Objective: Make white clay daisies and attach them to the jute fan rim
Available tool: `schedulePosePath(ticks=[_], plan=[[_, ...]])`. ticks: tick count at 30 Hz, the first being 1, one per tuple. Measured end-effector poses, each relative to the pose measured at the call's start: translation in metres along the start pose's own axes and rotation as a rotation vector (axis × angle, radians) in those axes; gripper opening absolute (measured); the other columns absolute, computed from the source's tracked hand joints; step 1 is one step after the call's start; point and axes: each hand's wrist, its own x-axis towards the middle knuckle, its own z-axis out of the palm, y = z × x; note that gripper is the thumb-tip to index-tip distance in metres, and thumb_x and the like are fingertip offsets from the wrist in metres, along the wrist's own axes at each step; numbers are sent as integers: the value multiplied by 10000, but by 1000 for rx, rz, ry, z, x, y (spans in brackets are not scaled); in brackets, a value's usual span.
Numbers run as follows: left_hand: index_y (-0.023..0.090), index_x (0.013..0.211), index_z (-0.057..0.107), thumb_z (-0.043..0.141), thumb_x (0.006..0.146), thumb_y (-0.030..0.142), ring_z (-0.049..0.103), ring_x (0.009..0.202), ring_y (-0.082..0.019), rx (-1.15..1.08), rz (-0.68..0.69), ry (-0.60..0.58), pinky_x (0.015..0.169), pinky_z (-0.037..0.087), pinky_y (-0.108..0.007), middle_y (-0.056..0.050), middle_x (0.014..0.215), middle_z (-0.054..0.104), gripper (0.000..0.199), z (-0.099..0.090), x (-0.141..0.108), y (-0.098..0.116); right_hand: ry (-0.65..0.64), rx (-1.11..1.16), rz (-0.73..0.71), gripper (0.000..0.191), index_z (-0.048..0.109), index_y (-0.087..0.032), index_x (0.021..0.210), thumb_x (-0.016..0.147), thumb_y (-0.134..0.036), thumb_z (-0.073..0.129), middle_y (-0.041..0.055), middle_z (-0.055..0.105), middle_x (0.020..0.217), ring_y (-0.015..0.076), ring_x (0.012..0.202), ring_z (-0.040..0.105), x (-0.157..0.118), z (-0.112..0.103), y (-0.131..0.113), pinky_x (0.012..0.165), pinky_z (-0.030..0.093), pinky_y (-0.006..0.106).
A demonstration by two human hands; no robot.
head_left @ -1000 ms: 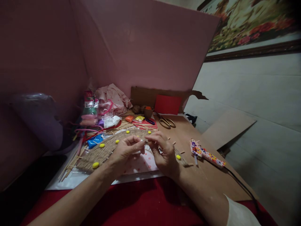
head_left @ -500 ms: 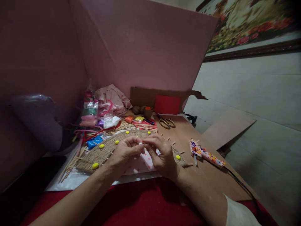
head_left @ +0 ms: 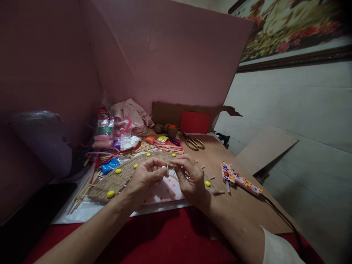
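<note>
Head view: the left hand (head_left: 148, 173) pinches one white lump (head_left: 164, 167) above one twine arch (head_left: 103, 186) bearing six visible yellow dots (head_left: 118, 171); the right hand (head_left: 192, 178), grip unclear, sits slightly farther from it than before.

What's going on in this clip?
The person's left hand pinches a small white piece; the right hand has its fingertips close by, though whether they touch it is hard to tell. Below are a curved twine-covered piece with yellow dots and spotted fabric. A flower-patterned glue gun lies to the right, scissors farther back.
</note>
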Motion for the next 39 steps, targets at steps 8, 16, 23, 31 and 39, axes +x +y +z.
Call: schedulePosePath(ticks=[8, 16, 23, 31, 39], plan=[[145, 737, 654, 698, 748, 400, 444, 475, -69, 22, 3, -11, 461, 312, -171, 21, 482, 528, 259, -4, 0, -4, 1, -8, -31, 159, 630, -193, 952, 873, -113, 519, 59, 610, 883, 156, 820, 597, 0, 0, 0, 680, 512, 288], [150, 681, 563, 790, 652, 315, 452, 440, -43, -37, -16, 24, 405, 283, -141, 15, 550, 595, 283, 1, -2, 1, -24, -7, -37, 185, 621, -202, 967, 869, -90, 511, 58, 609, 892, 160, 837, 591, 0, 0, -1, 695, 509, 293], [140, 837, 646, 836, 564, 221, 486, 472, -41, -27, -2, 32, 431, 305, -141, -22, 662, 675, 342, 0, 0, 0, -31, -8, -54, 170, 627, -184, 954, 865, -84, 522, 58, 607, 872, 153, 807, 584, 0, -1, -3, 692, 497, 286], [132, 693, 642, 725, 692, 471, 350, 393, -31, 11, -5, 46, 371, 208, -154, 40, 462, 496, 349, -3, 3, -2, -41, 7, -54, 197, 639, -181, 980, 864, -79, 516, 65, 615, 874, 162, 816, 589, 0, -1, -3, 691, 502, 293], [130, 752, 659, 847, 533, 217, 415, 446, -31, -60, 8, 59, 411, 262, -140, 31, 546, 566, 302, 0, 1, 0, -30, -6, -62, 177, 629, -186, 957, 860, -81, 523, 60, 614, 872, 160, 812, 589, -1, 0, -1, 693, 501, 290]])
